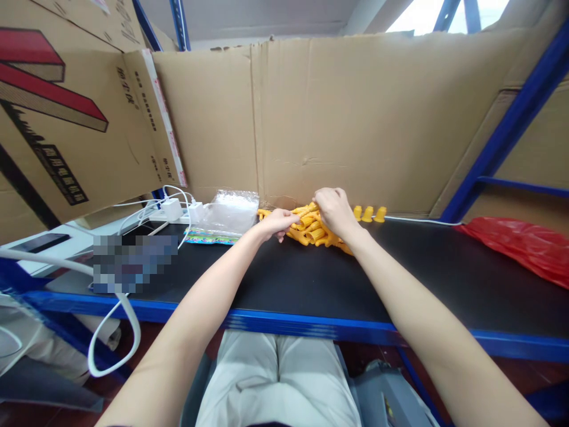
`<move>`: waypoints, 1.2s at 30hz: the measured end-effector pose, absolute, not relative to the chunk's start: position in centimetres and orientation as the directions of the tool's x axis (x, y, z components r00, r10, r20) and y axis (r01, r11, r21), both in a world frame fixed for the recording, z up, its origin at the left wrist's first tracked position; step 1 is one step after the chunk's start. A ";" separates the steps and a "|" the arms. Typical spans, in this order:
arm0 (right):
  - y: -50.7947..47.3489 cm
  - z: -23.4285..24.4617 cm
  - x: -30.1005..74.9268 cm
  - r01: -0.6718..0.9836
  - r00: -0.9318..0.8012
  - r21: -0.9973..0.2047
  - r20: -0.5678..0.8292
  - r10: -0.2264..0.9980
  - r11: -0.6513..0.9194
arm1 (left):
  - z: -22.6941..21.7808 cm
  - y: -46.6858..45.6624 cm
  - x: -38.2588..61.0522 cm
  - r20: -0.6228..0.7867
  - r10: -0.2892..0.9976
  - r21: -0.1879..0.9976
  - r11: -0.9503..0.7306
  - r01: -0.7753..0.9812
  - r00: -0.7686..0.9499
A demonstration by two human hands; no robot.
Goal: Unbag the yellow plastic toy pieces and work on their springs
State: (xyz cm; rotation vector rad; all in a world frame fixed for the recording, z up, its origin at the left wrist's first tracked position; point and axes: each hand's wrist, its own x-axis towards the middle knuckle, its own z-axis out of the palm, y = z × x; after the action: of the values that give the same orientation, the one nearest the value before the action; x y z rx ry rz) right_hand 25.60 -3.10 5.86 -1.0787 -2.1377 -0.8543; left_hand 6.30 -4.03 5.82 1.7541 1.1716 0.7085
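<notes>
A pile of yellow-orange plastic pieces [316, 233], some hollow and some branching, lies on the black shelf against the cardboard. At the pile's left side is my left hand [281, 223], its thumb and fingers closed together; what they hold is hidden. My right hand [334, 209] curls down over the right part of the pile. Its fingers are bent, and their tips are mostly out of sight among the pieces. To the right of it stand three small yellow cup-shaped pieces [368, 214] in a row.
Left of the pile lies a clear plastic bag [229, 213] on a colourful packet [211, 237]. White chargers [172, 209] and cables sit farther left. A red plastic bag [518, 246] rests at right. Cardboard [377, 118] walls the back; a blue rail [306, 324] edges the front.
</notes>
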 end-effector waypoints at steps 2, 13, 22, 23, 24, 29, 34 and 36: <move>-2.9 5.7 25.8 0.846 -0.475 0.252 0.756 0.450 0.471 | 6.1 -4.1 6.3 -0.106 0.901 0.926 -0.065 0.372 0.420; -2.8 5.9 25.9 0.847 -0.443 0.236 0.808 0.387 0.477 | 7.6 -3.7 5.1 -0.377 0.626 0.923 0.195 0.331 0.682; -3.1 6.0 26.8 0.780 -0.570 0.303 0.705 0.422 0.548 | 7.3 -3.5 5.0 -0.345 0.696 0.934 0.185 0.307 0.630; -3.2 6.0 26.7 0.766 -0.584 0.310 0.703 0.406 0.564 | 7.2 -3.5 4.9 -0.337 0.708 0.937 0.185 0.297 0.621; -3.3 6.0 26.7 0.757 -0.591 0.315 0.704 0.394 0.573 | 7.2 -3.4 4.9 -0.331 0.717 0.939 0.186 0.289 0.614; -3.1 5.9 26.5 0.771 -0.585 0.344 0.713 0.385 0.536 | 6.7 -2.9 4.7 -0.324 0.729 0.940 0.178 0.290 0.603; -3.1 6.1 26.2 0.795 -0.565 0.369 0.739 0.367 0.481 | 6.6 -2.8 4.6 -0.330 0.703 0.940 0.188 0.284 0.629; -3.2 6.2 26.1 0.800 -0.559 0.373 0.748 0.357 0.469 | 6.7 -2.9 4.7 -0.333 0.690 0.941 0.195 0.277 0.643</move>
State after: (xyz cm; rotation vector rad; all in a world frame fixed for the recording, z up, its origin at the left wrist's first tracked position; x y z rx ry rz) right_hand 26.07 -3.23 6.18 -0.9566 -2.1294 -0.9760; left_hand 4.65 -2.90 6.68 1.3890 0.8871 0.3496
